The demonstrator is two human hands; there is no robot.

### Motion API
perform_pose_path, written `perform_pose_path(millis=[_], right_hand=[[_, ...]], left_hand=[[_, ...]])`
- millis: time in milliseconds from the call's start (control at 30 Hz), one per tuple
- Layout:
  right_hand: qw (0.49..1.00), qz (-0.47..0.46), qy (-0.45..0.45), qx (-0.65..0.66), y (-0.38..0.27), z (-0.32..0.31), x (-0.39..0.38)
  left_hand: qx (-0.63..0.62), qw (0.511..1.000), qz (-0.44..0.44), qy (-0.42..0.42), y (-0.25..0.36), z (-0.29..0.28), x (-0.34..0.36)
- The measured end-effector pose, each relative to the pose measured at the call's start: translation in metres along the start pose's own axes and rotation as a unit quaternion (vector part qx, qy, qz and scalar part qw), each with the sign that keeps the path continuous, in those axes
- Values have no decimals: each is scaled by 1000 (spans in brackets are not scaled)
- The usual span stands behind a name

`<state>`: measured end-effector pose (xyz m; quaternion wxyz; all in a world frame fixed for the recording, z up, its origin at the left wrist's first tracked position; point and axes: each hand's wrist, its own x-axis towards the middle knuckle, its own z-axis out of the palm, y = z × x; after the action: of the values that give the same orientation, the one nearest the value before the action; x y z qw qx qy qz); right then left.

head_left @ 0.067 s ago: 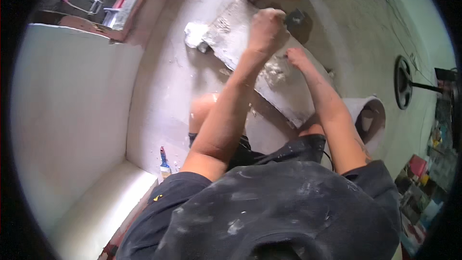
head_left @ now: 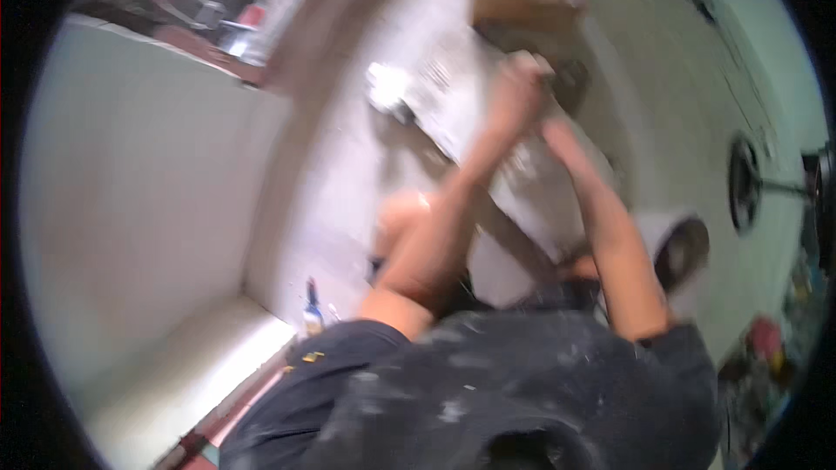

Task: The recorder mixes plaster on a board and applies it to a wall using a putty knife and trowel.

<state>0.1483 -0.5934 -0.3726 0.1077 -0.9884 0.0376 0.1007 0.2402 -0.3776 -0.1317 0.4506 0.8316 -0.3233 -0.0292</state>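
Note:
A pale, dusty board lies slanted in front of me, with a crumbly whitish heap on its middle. Over the board's far part, my left hand is closed like a fist. Something pale shows at its fingers, but blur hides what it is. My right hand is curled closed just nearer and to the right, close beside the left. Whatever it grips cannot be made out. A bright white lump sits against the board's left edge.
Beyond the board stands an open cardboard box, with a dark object nearer. A paintbrush lies left of my arm. To the right are a pale bucket on its side and a black wheel. A low wall borders the left.
The whole view has shifted and blurred, with things appearing further right and lower. My hands look closer together over the board. Both stay closed.

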Motion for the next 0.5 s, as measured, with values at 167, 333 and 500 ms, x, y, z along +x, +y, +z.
perform_pose_path(millis=[167,333,500], right_hand=[[981,38,166,92,-51,23,-26],[988,36,-57,-139,-100,-40,-21],[992,113,16,-54,-64,-56,-32]], left_hand=[[11,999,14,36,9,33,-22],[-8,999,12,33,-2,19,-54],[51,995,-49,-70,45,15,-46]])
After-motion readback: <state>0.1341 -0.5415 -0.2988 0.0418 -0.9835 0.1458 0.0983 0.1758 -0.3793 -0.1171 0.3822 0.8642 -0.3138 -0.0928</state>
